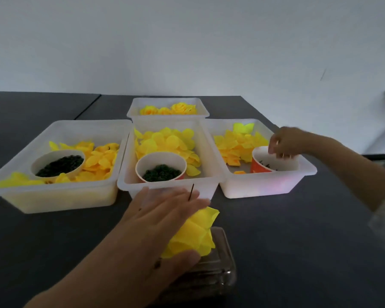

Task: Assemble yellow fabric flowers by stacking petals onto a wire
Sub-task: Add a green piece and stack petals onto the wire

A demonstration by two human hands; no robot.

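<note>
Dark table (276,241) carries four white bins. Right bin (262,185) holds loose yellow petals (233,143) and red cup (259,167) of small dark green pieces. Left hand (165,218) grasps part-built yellow flower (196,234) over clear lidded box (218,270); wire (191,191) pokes up between fingers. Right hand (283,142) dips curled fingers into cup; blurred, cannot tell if anything pinched. Advice: pinch single piece, keep wire upright, thread squarely down onto stack.
</note>
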